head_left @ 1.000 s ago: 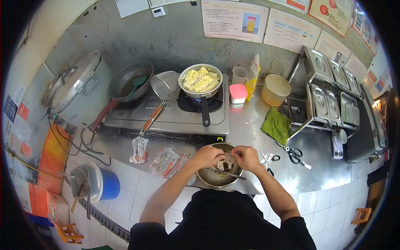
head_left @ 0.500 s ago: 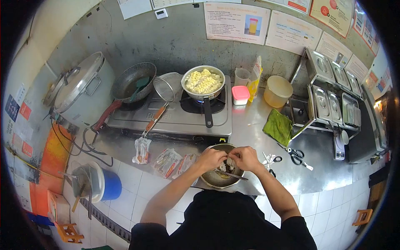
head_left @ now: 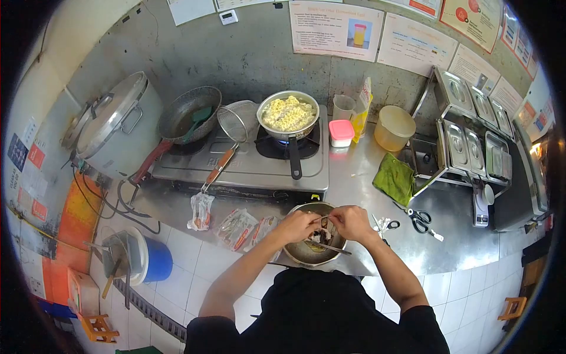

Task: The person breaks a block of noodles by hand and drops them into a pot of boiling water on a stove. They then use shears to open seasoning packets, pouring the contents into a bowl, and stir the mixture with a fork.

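Note:
Over a metal bowl (head_left: 299,257) at the counter's front edge, my left hand (head_left: 299,226) and my right hand (head_left: 350,223) are pinched close together. Between their fingertips is a small, thin packet-like piece (head_left: 324,220), mostly covered by the fingers. A spoon (head_left: 331,246) rests in the bowl, its handle lying over the right rim. Whitish scraps and some dark contents lie beneath the hands. Opened clear and red plastic wrappers (head_left: 237,228) are left of the bowl. Small scissors with white scraps (head_left: 386,224) lie by my right hand.
Behind, noodles (head_left: 289,113) sit in a pan (head_left: 294,160) over a lit burner. A strainer (head_left: 232,125) and wok (head_left: 171,118) rest on the stove. Right are a green cloth (head_left: 394,179), black scissors (head_left: 419,219), and a rack of metal containers (head_left: 457,144). A blue bucket (head_left: 158,263) stands lower left.
My hands have shifted slightly over the bowl, and the right hand has turned a little. The whitish piece between them shows less now. The spoon and wrappers stay in place.

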Tool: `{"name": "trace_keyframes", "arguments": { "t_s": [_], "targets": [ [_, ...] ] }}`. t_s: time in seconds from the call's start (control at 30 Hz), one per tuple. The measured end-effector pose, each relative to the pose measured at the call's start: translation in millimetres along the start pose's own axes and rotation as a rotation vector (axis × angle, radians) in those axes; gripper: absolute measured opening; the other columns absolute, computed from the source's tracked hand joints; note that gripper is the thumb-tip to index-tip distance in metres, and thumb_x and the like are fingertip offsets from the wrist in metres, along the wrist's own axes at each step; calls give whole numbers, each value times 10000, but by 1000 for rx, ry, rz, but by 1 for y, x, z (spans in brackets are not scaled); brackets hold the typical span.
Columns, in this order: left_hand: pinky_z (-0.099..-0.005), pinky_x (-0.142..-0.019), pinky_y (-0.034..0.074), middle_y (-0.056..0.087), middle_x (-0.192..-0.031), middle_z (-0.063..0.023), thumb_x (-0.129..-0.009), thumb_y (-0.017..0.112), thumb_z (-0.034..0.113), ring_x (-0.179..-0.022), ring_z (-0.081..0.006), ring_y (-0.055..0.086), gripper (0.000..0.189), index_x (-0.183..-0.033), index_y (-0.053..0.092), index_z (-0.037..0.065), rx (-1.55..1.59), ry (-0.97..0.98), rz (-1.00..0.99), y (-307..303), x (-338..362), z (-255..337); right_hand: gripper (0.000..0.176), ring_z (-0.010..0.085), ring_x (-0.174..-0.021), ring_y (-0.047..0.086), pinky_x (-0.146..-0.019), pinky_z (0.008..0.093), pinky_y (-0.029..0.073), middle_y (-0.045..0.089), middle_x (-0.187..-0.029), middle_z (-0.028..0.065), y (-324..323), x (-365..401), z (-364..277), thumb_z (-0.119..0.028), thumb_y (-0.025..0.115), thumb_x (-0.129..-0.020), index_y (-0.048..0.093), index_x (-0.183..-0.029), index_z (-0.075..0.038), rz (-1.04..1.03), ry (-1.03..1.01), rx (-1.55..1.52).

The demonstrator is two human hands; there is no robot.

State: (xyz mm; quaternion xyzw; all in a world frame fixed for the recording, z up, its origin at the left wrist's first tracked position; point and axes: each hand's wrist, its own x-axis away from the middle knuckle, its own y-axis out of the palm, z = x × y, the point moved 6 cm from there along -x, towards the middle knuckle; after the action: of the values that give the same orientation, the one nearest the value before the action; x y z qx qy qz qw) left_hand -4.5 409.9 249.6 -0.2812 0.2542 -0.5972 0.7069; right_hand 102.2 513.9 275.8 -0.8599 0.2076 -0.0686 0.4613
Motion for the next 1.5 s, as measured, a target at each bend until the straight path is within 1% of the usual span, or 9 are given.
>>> {"name": "trace_keyframes", "arguments": {
  "t_s": [0.17, 0.57, 0.87, 1.0, 1.17, 1.27, 1.33, 1.4, 1.5],
  "targets": [
    [-440, -715, 485, 644, -842, -195, -890, 494, 213, -786, -368, 621, 224, -969, 640, 63, -72, 5, -63, 2, 2, -10, 124, 316, -696, 635, -626, 412, 493, 661, -765, 127, -2, 1, -4, -193, 629, -783, 687, -837, -98, 5, -58, 16],
    [-425, -638, 507, 657, -784, -165, -811, 616, 179, -720, -355, 634, 161, -919, 654, 66, -27, 45, 230, -1, 6, -4, 128, 299, -660, 644, -624, 391, 501, 660, -715, 125, -9, -4, 3, -192, 641, -758, 694, -816, -92, -25, 64, -160],
    [-412, -769, 500, 659, -956, -160, -767, 677, 219, -879, -334, 631, 327, -1062, 622, 91, -7, -107, 193, -16, 19, -5, 115, 294, -668, 637, -620, 377, 500, 658, -724, 108, -2, 4, 2, -185, 628, -765, 692, -809, -101, 44, 24, -90],
    [-316, -810, 496, 674, -985, -136, -723, 738, 127, -909, -235, 655, 378, -1068, 624, 23, 219, -217, 472, -54, 72, -28, 93, 292, -625, 623, -594, 375, 498, 651, -739, 104, 9, 10, 15, -163, 633, -757, 689, -795, -99, 115, -125, 29],
    [-330, -772, 486, 648, -929, -114, -685, 750, 83, -865, -240, 615, 322, -988, 650, 40, -71, -353, 1035, -80, 184, -65, 120, 196, -603, 624, -588, 296, 491, 660, -730, 125, 16, 1, 33, -114, 670, -762, 688, -841, -25, 81, 126, -300],
    [-358, -777, 472, 559, -1098, -141, -658, 750, 80, -928, -292, 568, 361, -1004, 646, 83, -263, -462, 1206, -68, 231, -78, 128, 156, -610, 615, -592, 276, 485, 662, -726, 134, 33, -20, 5, -101, 668, -781, 685, -868, -9, 55, 94, -580],
    [-364, -783, 473, 486, -1194, -158, -668, 755, 108, -914, -305, 569, 377, -1027, 644, 125, -188, -721, 1169, -55, 246, -90, 118, 182, -628, 626, -591, 282, 485, 666, -773, 127, 49, -42, -46, -89, 654, -793, 681, -885, -20, 56, -159, -520],
    [-363, -767, 483, 438, -1268, -166, -684, 753, 131, -898, -299, 579, 385, -1051, 642, 168, -249, -740, 1174, -43, 250, -101, 101, 171, -618, 599, -572, 268, 466, 647, -763, 98, 64, -67, -112, -80, 651, -799, 682, -880, -27, 6, -323, -472],
    [-386, -772, 508, 412, -1315, -199, -708, 742, 144, -1049, -350, 557, 410, -1100, 628, 185, 12, -840, 1121, -32, 245, -105, 87, 192, -637, 591, -560, 272, 467, 626, -759, 82, 113, -97, -161, -92, 664, -792, 688, -868, -56, -20, -425, -482]
  ]
}}
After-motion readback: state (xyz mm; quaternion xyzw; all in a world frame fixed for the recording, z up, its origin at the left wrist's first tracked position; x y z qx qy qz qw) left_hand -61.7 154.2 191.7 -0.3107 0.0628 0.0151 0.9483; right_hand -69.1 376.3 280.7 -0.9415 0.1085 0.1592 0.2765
